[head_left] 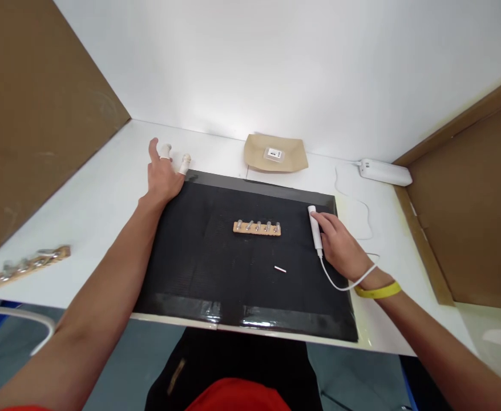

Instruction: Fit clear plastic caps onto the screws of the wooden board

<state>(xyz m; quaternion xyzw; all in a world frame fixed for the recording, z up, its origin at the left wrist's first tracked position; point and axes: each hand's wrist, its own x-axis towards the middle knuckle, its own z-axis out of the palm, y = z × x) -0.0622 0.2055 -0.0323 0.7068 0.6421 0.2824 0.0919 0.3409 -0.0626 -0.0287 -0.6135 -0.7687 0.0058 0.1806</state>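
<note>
White finger cots cover the thumb and a finger of my left hand [164,174], which is at the far left corner of the black mat [199,245] with its fingers apart and nothing visible in them. My right hand [342,248] has its fingers closed on a slim white stick-shaped device [315,231] with a white cable [334,285] running from its lower end; its exact kind is unclear. Near the middle of the mat lies a small wooden strip [257,229] carrying several clear glass-like pieces in a row. Below it rests a short thin white rod [280,269].
A brown paper tray [254,162] at the back holds a small clear packet with a label [274,154]. A white power strip [385,172] sits at the back right. Another wooden strip with clear pieces [23,267] is at the left edge. Brown panels [28,114] flank the table.
</note>
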